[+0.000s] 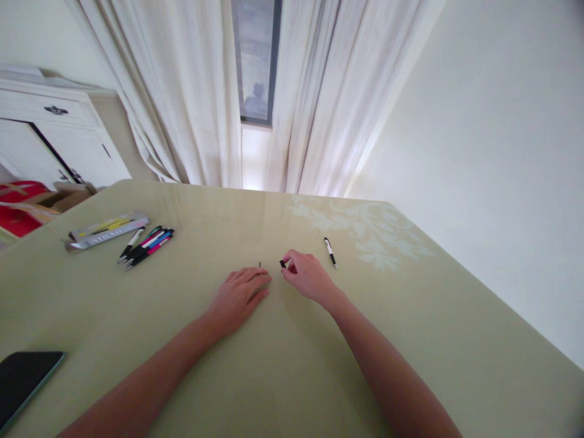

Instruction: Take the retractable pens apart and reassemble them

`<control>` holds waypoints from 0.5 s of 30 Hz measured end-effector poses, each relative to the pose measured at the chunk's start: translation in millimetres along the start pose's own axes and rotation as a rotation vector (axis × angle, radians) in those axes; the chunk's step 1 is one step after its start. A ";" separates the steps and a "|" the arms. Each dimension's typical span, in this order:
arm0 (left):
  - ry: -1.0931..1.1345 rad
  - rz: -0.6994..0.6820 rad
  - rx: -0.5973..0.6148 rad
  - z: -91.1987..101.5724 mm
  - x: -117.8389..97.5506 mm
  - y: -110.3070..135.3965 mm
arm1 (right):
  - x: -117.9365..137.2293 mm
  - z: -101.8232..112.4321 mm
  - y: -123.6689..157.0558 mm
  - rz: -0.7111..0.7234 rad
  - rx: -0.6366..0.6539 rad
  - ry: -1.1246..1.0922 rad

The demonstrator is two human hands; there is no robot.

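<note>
My left hand (pixel 239 296) lies palm down on the table (pixel 255 377), its fingers stretched out and slightly apart. A thin dark stick-like bit (pixel 260 264) shows just past those fingers; whether it runs on under them is hidden. Between thumb and fingertips, my right hand (pixel 306 274) pinches a small black piece (pixel 282 264), too small to name surely. To the right of that hand, a white-and-black pen (pixel 330 253) lies by itself on the tabletop.
Several pens (pixel 148 246) in mixed colours lie in a bunch at the left, beside a printed pen box (pixel 109 231). A dark phone or tablet (pixel 27 386) rests at the near left. A white cabinet (pixel 55 128) and curtains (pixel 182 91) stand beyond the table.
</note>
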State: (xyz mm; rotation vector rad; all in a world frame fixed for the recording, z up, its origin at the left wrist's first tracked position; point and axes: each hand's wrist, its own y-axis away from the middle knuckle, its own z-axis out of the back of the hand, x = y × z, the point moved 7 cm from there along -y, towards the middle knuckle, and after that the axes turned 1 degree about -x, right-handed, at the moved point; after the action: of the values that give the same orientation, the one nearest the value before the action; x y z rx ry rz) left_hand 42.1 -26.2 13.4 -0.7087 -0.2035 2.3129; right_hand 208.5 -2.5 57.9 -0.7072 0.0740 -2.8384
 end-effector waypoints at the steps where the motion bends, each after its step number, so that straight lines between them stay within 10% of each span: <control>1: -0.004 -0.003 0.011 -1.0 -0.2 0.1 | -1.7 -3.0 0.1 -0.019 0.006 0.024; 15: -0.027 0.071 -0.042 4.4 4.3 -2.5 | 0.9 -16.1 4.1 -0.012 -0.071 0.132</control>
State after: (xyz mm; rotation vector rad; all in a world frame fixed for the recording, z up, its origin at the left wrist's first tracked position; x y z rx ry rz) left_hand 38.6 -21.3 16.0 -0.7166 -0.2438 2.3932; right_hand 201.1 -6.8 43.7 -0.5350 0.1929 -2.9041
